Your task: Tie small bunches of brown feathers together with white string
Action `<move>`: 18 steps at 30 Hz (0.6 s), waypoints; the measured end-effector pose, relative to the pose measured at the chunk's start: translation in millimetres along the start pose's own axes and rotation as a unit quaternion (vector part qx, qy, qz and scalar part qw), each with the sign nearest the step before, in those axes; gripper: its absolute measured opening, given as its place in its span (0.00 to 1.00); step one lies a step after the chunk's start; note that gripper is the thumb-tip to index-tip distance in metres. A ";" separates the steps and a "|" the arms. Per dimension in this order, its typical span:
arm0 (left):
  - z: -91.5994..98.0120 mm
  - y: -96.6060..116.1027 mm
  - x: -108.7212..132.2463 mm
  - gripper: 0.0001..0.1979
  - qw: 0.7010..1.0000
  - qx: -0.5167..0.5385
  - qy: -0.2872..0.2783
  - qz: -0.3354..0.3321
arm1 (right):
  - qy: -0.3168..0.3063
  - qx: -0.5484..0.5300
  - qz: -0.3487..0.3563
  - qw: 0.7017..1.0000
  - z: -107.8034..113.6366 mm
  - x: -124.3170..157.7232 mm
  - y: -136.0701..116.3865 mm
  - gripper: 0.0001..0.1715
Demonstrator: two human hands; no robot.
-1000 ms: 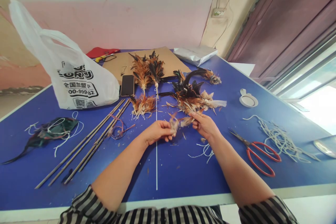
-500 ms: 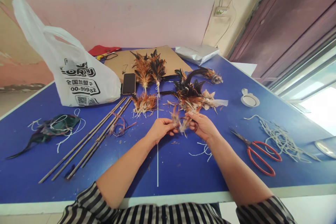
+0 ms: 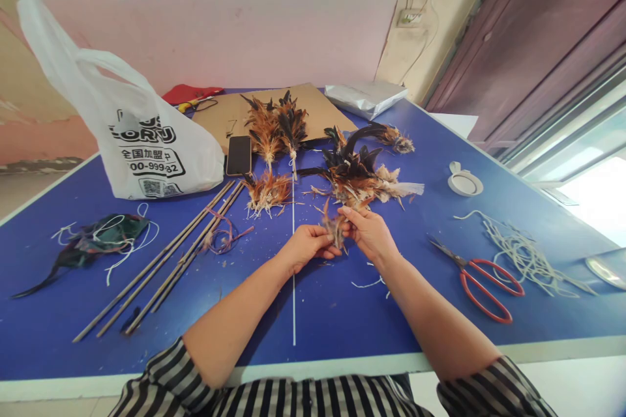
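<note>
Brownish, fluffy feathers are pinched between my two hands over the middle of the table. My left hand is closed on them from the left, thumb on top. From the right, my right hand closes on the same small bunch, its fingertips partly hidden. Just beyond lies a loose pile of black and brown feathers. Left of the pile is a small feather bundle with white string ends. Two larger feather bundles, one orange-brown and one darker, lie behind it on cardboard.
On the right lie red-handled scissors, tangled white string and a tape roll. To the left are several thin sticks, dark feathers with string, a phone and a white plastic bag. Cardboard lies behind.
My hands have drawn closer together, my right hand shifting slightly left. The feathers between them now form one bunch. The things on the table lie as before.
</note>
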State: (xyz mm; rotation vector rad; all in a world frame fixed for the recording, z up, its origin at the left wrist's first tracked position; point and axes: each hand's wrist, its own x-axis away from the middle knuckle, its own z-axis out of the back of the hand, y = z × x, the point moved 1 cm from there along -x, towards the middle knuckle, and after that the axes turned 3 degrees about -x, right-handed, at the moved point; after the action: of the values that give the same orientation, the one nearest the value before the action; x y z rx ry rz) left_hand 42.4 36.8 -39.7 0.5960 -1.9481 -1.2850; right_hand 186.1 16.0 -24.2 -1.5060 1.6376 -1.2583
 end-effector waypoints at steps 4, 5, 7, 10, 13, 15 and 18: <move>-1.6 2.6 1.3 0.13 1.000 0.018 -0.016 0.004 | 0.009 0.010 0.002 1.000 0.3 -0.1 1.6 0.16; -2.1 3.2 1.7 0.14 1.000 0.017 -0.020 0.002 | 0.010 0.013 0.002 1.000 0.0 -0.2 2.2 0.16; -2.6 3.1 2.1 0.16 1.000 0.005 -0.024 -0.009 | 0.009 0.014 0.004 1.000 -1.2 -0.3 3.2 0.16; -1.5 0.2 0.7 0.17 1.000 -0.019 -0.006 -0.024 | -0.007 0.012 0.009 1.000 -3.3 0.0 3.0 0.15; 2.1 -1.6 -1.9 0.15 1.000 -0.005 0.020 -0.016 | -0.025 0.001 -0.001 1.000 -0.8 -1.1 -0.6 0.15; 5.5 0.5 -3.1 0.14 0.999 0.025 0.033 -0.014 | -0.017 -0.015 0.005 1.000 5.2 -2.9 -5.4 0.16; 11.4 6.8 -3.4 0.13 0.995 0.082 0.055 -0.022 | 0.015 -0.016 0.024 0.999 16.1 -4.8 -13.7 0.16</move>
State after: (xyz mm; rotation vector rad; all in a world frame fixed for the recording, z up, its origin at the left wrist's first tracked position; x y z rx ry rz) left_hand 35.8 48.5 -37.4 0.7792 -1.9702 -1.1016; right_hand 207.1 17.6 -18.9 -1.4636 1.7124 -1.2399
